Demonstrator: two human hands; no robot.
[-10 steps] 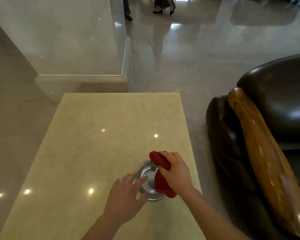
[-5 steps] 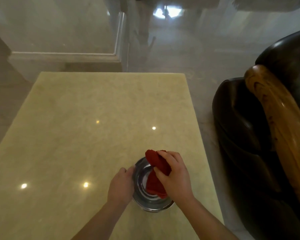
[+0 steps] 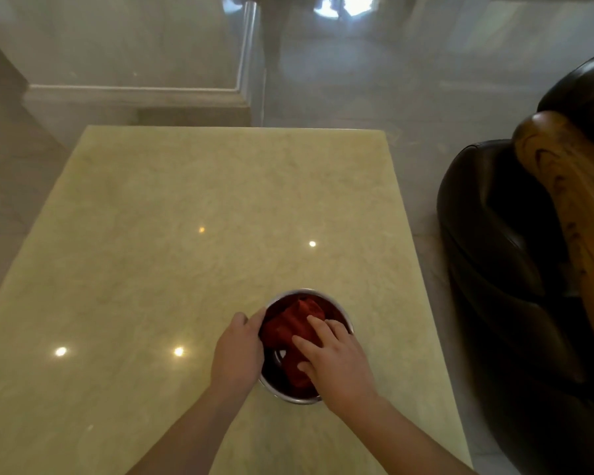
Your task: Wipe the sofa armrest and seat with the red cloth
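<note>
The red cloth lies bunched inside a small steel bowl on the yellow marble table. My right hand presses down on the cloth with its fingers spread over it. My left hand grips the bowl's left rim. The dark leather sofa stands to the right of the table, with its wooden armrest running along the top. The seat is out of view.
A glossy marble floor surrounds the table. A pale wall base and corner stand beyond the table's far left. A narrow strip of floor separates the table's right edge from the sofa.
My right hand has pushed the red cloth down from above the bowl into it. My left hand has closed on the bowl's rim. The view has tilted down and closer.
</note>
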